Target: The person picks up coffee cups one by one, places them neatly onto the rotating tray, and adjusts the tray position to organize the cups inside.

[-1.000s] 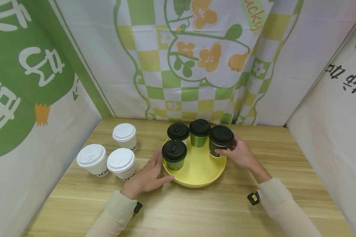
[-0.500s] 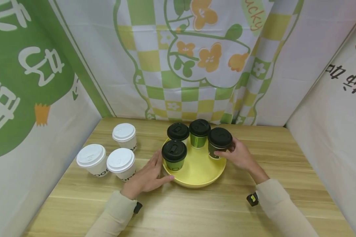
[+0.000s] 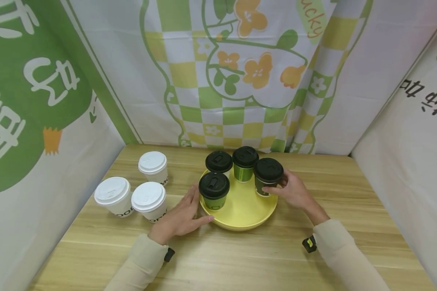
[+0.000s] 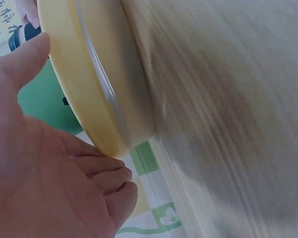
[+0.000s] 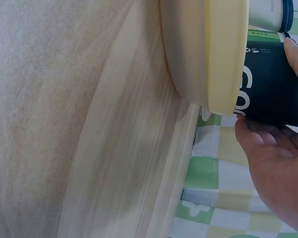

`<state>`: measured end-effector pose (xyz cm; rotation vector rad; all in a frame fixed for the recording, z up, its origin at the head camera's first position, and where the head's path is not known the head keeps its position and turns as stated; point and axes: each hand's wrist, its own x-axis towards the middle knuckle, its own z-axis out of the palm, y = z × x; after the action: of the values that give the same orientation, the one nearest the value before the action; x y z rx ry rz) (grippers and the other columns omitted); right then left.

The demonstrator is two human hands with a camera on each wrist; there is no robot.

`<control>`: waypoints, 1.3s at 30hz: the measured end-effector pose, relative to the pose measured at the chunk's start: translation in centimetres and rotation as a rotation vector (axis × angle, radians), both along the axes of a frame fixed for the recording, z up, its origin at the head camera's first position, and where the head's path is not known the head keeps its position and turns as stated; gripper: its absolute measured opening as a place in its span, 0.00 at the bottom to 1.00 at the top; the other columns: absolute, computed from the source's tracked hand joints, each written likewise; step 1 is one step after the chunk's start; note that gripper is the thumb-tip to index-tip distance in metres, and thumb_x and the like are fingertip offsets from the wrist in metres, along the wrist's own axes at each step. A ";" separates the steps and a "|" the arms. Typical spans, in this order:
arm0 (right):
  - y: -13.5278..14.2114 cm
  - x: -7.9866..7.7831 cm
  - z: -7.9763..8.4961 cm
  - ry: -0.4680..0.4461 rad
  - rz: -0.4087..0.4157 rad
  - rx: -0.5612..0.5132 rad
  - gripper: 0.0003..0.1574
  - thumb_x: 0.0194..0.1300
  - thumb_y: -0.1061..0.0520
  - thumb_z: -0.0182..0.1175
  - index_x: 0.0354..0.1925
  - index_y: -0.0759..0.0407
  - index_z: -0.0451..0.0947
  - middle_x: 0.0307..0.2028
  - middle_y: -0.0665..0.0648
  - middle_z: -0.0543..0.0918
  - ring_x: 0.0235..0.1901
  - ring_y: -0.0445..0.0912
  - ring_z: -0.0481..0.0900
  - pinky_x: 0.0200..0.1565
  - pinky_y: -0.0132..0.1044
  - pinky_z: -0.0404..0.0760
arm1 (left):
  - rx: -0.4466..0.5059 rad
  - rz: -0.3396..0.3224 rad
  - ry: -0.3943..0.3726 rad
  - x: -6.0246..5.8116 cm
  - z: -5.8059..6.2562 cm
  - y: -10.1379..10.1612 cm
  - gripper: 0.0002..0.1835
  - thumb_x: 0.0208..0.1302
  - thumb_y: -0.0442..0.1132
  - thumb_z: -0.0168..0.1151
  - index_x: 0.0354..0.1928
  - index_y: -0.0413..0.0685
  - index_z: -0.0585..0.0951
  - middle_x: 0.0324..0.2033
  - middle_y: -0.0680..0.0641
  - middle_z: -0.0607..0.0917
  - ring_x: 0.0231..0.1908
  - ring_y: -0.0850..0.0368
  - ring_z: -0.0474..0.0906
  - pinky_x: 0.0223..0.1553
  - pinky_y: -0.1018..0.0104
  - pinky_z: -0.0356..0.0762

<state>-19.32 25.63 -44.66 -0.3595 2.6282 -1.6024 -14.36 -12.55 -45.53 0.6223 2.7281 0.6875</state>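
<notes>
A round yellow tray (image 3: pixel 245 216) with a raised rim carries several black-lidded paper cups. My right hand (image 3: pixel 295 192) grips a dark paper coffee cup (image 3: pixel 263 186) at the tray's right side; in the right wrist view the thumb and fingers lie on either side of this dark cup (image 5: pixel 273 84). Against the tray's left rim rests my left hand (image 3: pixel 180 214), fingers extended and thumb on the front edge. Beside it on the tray is a green cup (image 3: pixel 215 202). Behind stand another green cup (image 3: pixel 243 173) and a black-lidded cup (image 3: pixel 218 161), its body mostly hidden.
To the left of the tray, three white lidded paper cups stand on the wooden table (image 3: pixel 240 262): a rear one (image 3: pixel 153 165), a left one (image 3: pixel 113 196) and a front one (image 3: pixel 149 201). A patterned curtain (image 3: pixel 240 113) hangs at the table's back edge.
The dark cup has shifted slightly left and toward the front on the tray, with my right hand moving along. My left hand keeps its place on the rim.
</notes>
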 end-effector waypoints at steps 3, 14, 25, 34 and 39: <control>0.0 0.0 -0.1 -0.001 0.004 0.013 0.50 0.60 0.51 0.80 0.73 0.62 0.69 0.66 0.68 0.81 0.65 0.62 0.82 0.63 0.46 0.86 | 0.000 -0.001 -0.001 0.0 0.0 0.0 0.59 0.75 0.68 0.55 0.84 0.38 0.35 0.84 0.31 0.38 0.85 0.38 0.37 0.84 0.42 0.49; -0.2 0.2 -0.7 0.031 -0.013 0.093 0.52 0.56 0.48 0.82 0.72 0.61 0.72 0.67 0.66 0.81 0.69 0.62 0.79 0.70 0.56 0.78 | -0.003 -0.011 0.000 0.0 0.0 0.1 0.59 0.75 0.68 0.55 0.84 0.37 0.35 0.84 0.31 0.38 0.85 0.38 0.37 0.84 0.42 0.50; -0.4 0.2 -0.5 0.035 -0.011 0.143 0.51 0.56 0.46 0.82 0.72 0.62 0.73 0.68 0.67 0.81 0.70 0.64 0.77 0.72 0.57 0.76 | -0.005 -0.001 -0.006 0.0 0.0 0.1 0.59 0.75 0.68 0.55 0.84 0.36 0.35 0.84 0.31 0.38 0.85 0.38 0.37 0.84 0.42 0.49; -0.5 0.1 -0.9 0.049 0.011 0.127 0.52 0.58 0.48 0.81 0.72 0.64 0.71 0.69 0.69 0.79 0.70 0.65 0.76 0.73 0.58 0.74 | -0.002 0.003 0.008 0.0 -0.1 0.1 0.58 0.76 0.67 0.56 0.84 0.36 0.36 0.84 0.31 0.39 0.85 0.38 0.38 0.84 0.42 0.49; -0.6 0.1 -1.0 0.056 0.025 0.123 0.54 0.57 0.50 0.82 0.74 0.66 0.69 0.70 0.70 0.77 0.72 0.66 0.74 0.74 0.59 0.72 | 0.008 -0.004 0.025 0.1 -0.1 0.0 0.59 0.76 0.66 0.56 0.84 0.36 0.36 0.84 0.30 0.39 0.85 0.37 0.38 0.84 0.42 0.48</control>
<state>-19.24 25.05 -45.68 -0.4350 2.7360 -1.4349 -14.31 -12.59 -45.66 0.6429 2.7475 0.6941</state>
